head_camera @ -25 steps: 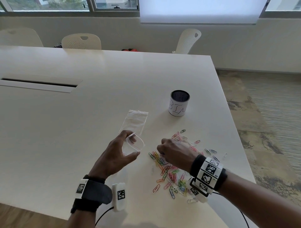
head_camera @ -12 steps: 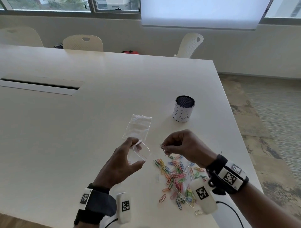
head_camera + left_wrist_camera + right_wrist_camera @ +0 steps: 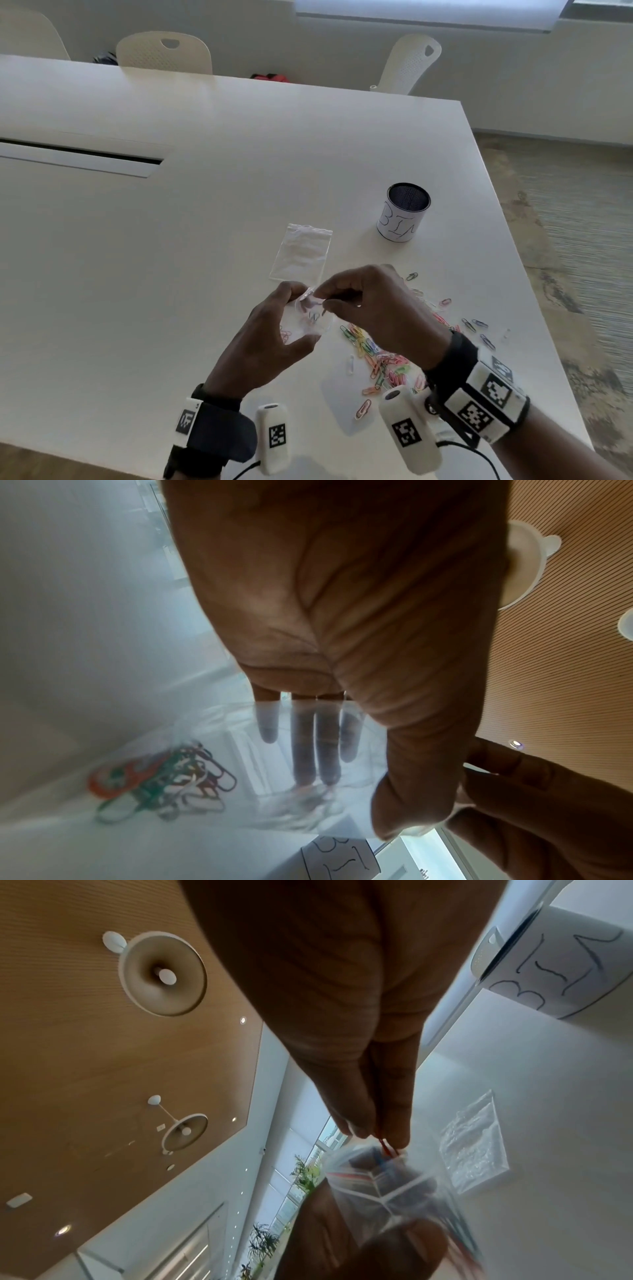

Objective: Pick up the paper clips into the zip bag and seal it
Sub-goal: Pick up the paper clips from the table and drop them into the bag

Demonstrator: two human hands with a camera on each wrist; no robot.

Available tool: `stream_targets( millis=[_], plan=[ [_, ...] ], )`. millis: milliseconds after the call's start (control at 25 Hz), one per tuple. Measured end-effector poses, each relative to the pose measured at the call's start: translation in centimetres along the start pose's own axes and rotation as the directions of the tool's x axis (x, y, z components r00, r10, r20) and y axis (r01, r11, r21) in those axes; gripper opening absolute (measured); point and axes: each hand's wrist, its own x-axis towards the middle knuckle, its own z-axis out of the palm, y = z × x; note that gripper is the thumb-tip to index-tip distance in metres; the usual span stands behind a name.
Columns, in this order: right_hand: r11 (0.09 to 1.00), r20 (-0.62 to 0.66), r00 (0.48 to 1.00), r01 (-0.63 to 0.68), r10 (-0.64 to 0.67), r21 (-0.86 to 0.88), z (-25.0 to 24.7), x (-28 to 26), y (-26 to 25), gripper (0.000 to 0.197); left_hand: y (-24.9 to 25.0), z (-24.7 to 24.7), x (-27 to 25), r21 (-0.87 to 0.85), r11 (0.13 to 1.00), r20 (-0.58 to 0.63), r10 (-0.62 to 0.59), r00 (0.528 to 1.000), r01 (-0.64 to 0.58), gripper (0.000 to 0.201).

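My left hand (image 3: 295, 317) grips a small clear zip bag (image 3: 310, 325) above the table and holds its mouth open. In the left wrist view, several coloured paper clips (image 3: 164, 783) lie inside the bag, with my fingers (image 3: 308, 739) behind the plastic. My right hand (image 3: 323, 299) pinches a few paper clips (image 3: 387, 1144) at the bag's mouth (image 3: 373, 1177). A pile of coloured paper clips (image 3: 387, 365) lies on the white table (image 3: 171, 274) under and to the right of my right hand.
A second clear zip bag (image 3: 301, 253) lies flat just beyond my hands. A mesh cup labelled BIN (image 3: 404, 214) stands at the back right. The table's right edge (image 3: 534, 308) runs close to the clips. Chairs (image 3: 164, 51) stand at the far side.
My right hand has lifted a few clips off the pile and carried them left to the mouth of the bag. My left hand has kept hold of the open bag.
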Motion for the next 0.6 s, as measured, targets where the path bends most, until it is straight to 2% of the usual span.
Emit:
stream_targets(
  millis=[200,280,360,440,600],
  plan=[
    [0.986,-0.146,0.987,-0.047,0.071,0.160,-1.5,-0.2,1.9,0.011,-0.4,-0.3,0.0,-0.028,0.999,0.010,0.028,1.000,-0.028,0.052],
    [0.993,-0.177,0.980,-0.077,0.091,0.087,-1.4,-0.4,3.8,0.012,-0.6,-0.4,-0.1,-0.031,0.999,0.014,0.037,0.999,-0.037,0.052],
    [0.987,-0.071,0.995,-0.085,0.076,-0.134,-0.5,-1.0,5.8,0.013,-0.7,-0.5,-0.3,-0.031,0.998,0.012,0.051,0.999,-0.051,0.052],
    [0.945,0.104,0.993,-0.012,0.049,-0.328,0.7,-1.6,7.1,0.021,-0.8,-0.6,-0.3,-0.024,0.997,0.017,0.067,0.998,-0.067,0.053],
    [0.878,0.281,0.959,0.167,-0.039,-0.448,2.0,-2.2,8.3,0.025,-0.9,-0.3,0.0,0.008,0.994,0.016,0.105,0.994,-0.105,0.056]
  ],
)
